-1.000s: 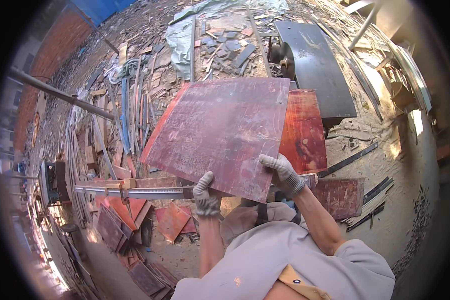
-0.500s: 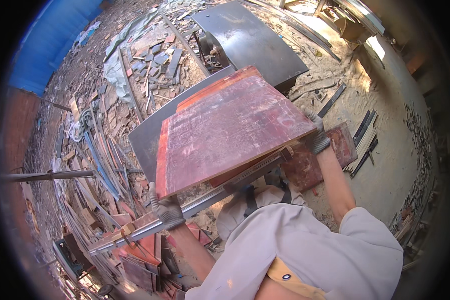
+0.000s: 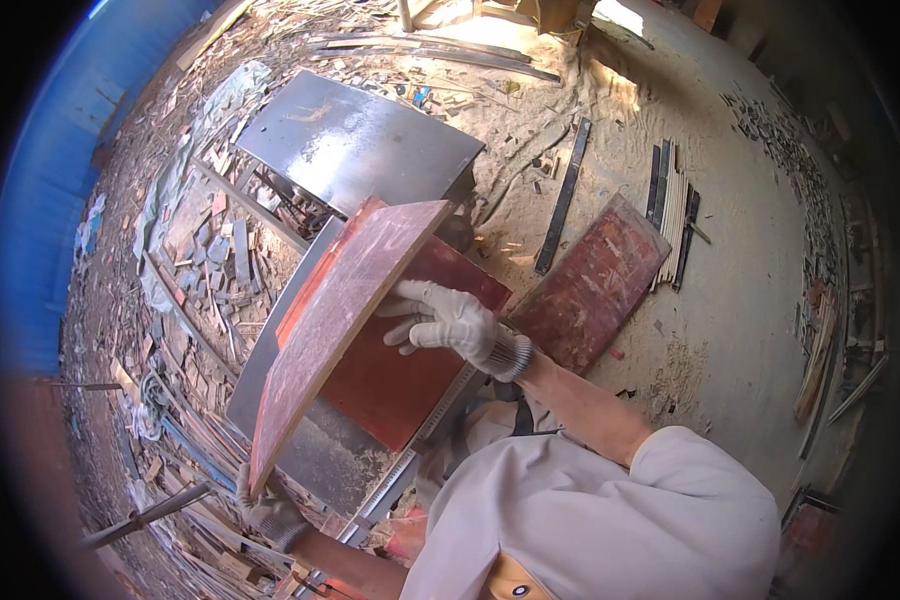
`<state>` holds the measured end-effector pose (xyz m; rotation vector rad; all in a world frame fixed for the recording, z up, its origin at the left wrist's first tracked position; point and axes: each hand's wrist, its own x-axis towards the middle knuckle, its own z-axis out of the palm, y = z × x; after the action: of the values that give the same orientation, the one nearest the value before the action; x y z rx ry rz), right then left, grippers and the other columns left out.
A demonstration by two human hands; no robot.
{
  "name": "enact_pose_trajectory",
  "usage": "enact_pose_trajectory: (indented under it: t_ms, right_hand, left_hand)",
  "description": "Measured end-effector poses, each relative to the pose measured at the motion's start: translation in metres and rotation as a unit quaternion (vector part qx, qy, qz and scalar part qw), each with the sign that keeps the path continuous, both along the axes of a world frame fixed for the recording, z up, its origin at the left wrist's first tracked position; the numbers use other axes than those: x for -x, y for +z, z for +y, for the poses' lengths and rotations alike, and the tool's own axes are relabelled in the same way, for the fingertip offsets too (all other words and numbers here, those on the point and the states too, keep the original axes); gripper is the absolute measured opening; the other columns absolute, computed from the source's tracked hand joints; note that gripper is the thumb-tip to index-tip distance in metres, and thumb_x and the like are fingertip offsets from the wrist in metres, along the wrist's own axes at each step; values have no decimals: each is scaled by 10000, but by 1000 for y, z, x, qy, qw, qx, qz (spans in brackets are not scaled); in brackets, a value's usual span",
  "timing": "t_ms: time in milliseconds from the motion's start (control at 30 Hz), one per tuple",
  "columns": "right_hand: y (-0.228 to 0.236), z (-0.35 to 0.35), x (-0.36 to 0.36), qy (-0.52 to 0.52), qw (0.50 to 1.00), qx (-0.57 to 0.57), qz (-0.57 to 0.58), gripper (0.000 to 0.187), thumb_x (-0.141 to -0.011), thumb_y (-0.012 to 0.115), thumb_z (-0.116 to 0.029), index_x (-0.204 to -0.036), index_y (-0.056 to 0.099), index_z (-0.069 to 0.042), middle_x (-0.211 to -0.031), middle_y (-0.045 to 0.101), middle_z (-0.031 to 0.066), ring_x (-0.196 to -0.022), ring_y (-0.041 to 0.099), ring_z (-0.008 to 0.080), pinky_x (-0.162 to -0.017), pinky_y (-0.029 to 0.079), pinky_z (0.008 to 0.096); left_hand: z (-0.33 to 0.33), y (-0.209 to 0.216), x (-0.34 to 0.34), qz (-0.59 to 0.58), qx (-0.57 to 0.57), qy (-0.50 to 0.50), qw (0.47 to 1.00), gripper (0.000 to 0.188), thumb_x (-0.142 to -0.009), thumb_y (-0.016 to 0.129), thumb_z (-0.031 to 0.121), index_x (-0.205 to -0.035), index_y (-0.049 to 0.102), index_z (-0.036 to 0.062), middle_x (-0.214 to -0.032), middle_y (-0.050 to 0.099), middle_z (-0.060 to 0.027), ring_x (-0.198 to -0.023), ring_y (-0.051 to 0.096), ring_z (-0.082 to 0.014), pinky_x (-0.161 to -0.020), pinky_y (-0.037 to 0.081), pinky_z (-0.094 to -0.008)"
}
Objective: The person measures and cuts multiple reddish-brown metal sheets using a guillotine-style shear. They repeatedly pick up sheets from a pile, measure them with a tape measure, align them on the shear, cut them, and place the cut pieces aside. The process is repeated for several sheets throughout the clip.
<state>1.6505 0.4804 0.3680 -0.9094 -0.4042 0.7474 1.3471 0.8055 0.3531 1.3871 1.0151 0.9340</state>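
Observation:
A worn, reddish-purple plywood board (image 3: 345, 310) stands tilted up on its far side, its pale near edge raised. My left hand (image 3: 273, 514), in a grey knit glove, is closed on the board's lower left corner. My gloved right hand (image 3: 448, 320) has its fingers apart beside the raised edge; whether the fingertips touch it I cannot tell. A smooth, dark red board (image 3: 390, 375) lies under the tilted one on a grey metal table (image 3: 320, 460). At the table's near side runs a metal rail with scale marks (image 3: 388, 488).
Beyond stands a second shiny metal table (image 3: 360, 135). On the ground to the right lie a scuffed red board (image 3: 595, 285), a black strip (image 3: 565, 195) and a bundle of thin strips (image 3: 675, 215). Wood scraps (image 3: 220, 270) cover the ground at left. A thin bar (image 3: 150, 515) juts in lower left.
The plywood board has swung up from lying nearly flat, baring the dark red board below. My right hand has let go of its right corner. My view has turned rightward.

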Motion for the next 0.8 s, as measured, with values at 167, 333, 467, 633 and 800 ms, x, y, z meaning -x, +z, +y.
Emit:
enact_pose_trajectory:
  t_ms: [167,333,467,633,800]
  right_hand:
    - [0,-2,-8,-74,973,101,-192,781,-914,745,-156,-1547,353,80,-1331,665,230,-1079,727,265,-952,579,373]
    - [-7,-9,-34,-42,982,89,-159,776,-927,731,-149,-1545,335,103,-1366,643,229,-1086,726,274,-956,577,386]
    - [-3,-18,-62,-69,958,112,-256,642,-904,725,-174,-1458,488,49,-1218,715,202,-978,756,277,-840,622,385]
    - [14,-24,-78,-49,800,116,-587,428,-921,619,-191,-1339,638,-105,-1237,702,138,-1125,695,253,-1013,553,421]
    - [20,-21,-124,-22,605,321,-728,557,-900,546,-156,-1452,560,-82,-1415,635,170,-1326,595,357,-1128,475,470]
  left_hand:
    - [4,2,-20,-24,84,77,993,402,-974,573,-75,-1372,527,-85,-1321,635,-219,-1128,664,-271,-949,621,-343]
    - [-9,1,-65,69,21,160,984,570,-919,742,34,-1401,476,-114,-1158,680,-232,-999,702,-287,-815,629,-363]
    - [-29,7,-101,-196,242,218,925,624,-995,639,297,-1387,461,-155,-1291,572,-358,-1165,636,-442,-975,612,-525]
    - [-55,16,-130,-103,160,211,959,370,-1014,599,205,-1180,620,-125,-1179,651,-263,-1031,675,-345,-866,622,-397]
    - [-114,100,-178,-59,58,267,960,443,-1012,618,254,-1307,604,-76,-1321,616,-227,-1175,637,-319,-1032,545,-423]
